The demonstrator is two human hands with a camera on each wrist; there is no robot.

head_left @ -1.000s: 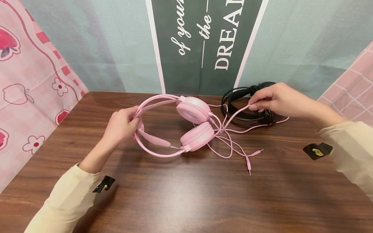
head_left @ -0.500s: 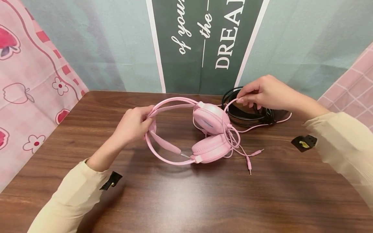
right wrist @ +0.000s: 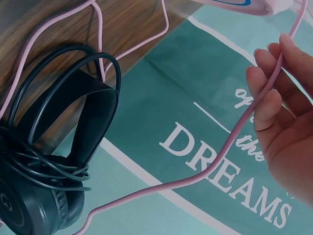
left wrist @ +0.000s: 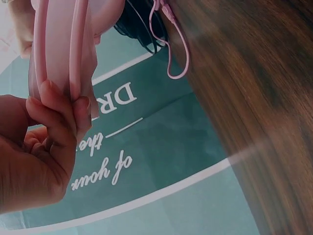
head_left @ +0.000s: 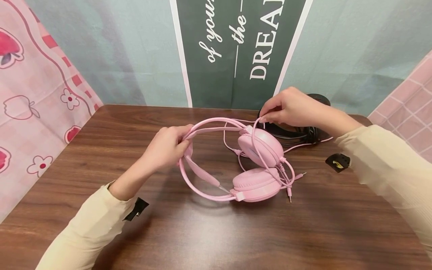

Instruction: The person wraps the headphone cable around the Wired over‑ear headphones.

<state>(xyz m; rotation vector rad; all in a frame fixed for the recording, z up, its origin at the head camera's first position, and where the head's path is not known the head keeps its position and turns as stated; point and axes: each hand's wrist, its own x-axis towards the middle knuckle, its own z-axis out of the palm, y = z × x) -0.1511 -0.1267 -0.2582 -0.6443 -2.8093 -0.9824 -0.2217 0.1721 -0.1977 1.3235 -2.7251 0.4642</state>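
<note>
In the head view, my left hand (head_left: 168, 148) grips the headband of the pink headphones (head_left: 261, 189) at its top. The ear cups face right, one behind the other, and the headband lies sideways. My right hand (head_left: 291, 107) pinches the pink cable (head_left: 254, 140) just behind the far ear cup; the cable runs down across that cup. In the left wrist view my fingers curl round the double bars of the headband (left wrist: 58, 54). The right wrist view shows the cable (right wrist: 232, 132) between my thumb and fingers. Two pink plugs (head_left: 289, 193) lie right of the cups.
Black headphones (right wrist: 27, 196) with their cable wound round them lie at the back right, partly behind my right hand. Loose pink cable trails beside them on the brown wooden table (head_left: 216, 240). A cloth with lettering (head_left: 233, 56) hangs along the back edge.
My left hand has carried the pink headphones to the right and slightly nearer. My right hand has moved left with the cable, which now crosses the far ear cup.
</note>
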